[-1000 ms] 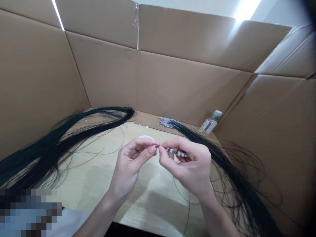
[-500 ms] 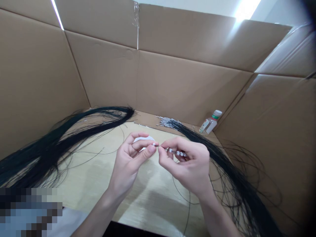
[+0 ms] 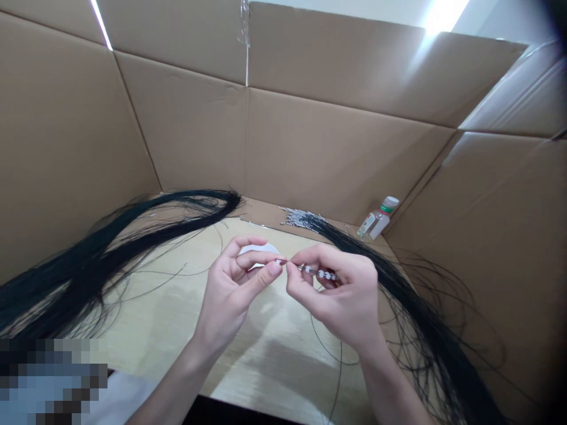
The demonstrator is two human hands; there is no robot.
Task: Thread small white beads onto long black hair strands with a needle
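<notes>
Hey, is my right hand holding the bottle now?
No, the right hand pinches a thin strand with white beads, while the bottle sits apart from it, near the cardboard.

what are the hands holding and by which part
Right hand: a thin dark strand or needle carrying small white beads, pinched just left of the beads. Left hand: one small white bead; exact grip too small to tell.

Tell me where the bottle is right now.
In the head view, the bottle is right of centre near the cardboard wall, beyond the right hand and right of the pale strand tips.
</notes>
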